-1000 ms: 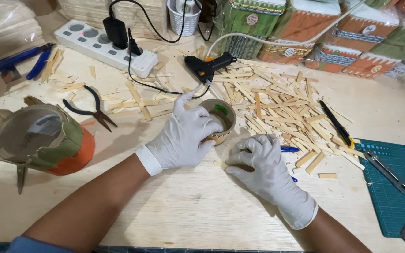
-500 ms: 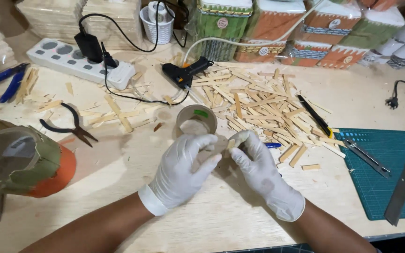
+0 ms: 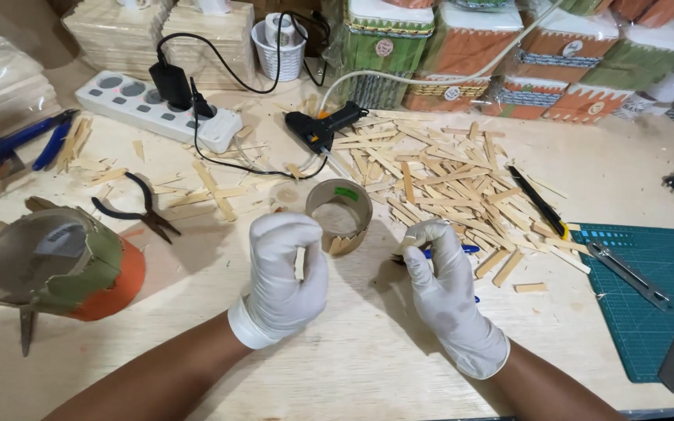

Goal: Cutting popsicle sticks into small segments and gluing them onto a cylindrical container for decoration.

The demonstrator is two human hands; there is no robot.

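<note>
Gloved hands working small wooden sticks in front of a cardboard ring on a cluttered surface.

The left hand [image 3: 284,277] is curled, fingers pinching a short wooden stick [image 3: 299,263] upright; the cardboard ring [image 3: 339,215], with sticks along its lower edge, stands just beyond it. The right hand [image 3: 444,281] is closed on a blue-handled tool [image 3: 466,249], mostly hidden. On the pale wooden surface [image 3: 368,351]: pliers [image 3: 136,207] and a power strip [image 3: 157,111] to the left, a glue gun [image 3: 323,127] and a stick pile [image 3: 446,179] at centre, and a green cutting mat [image 3: 649,304] to the right.
</note>
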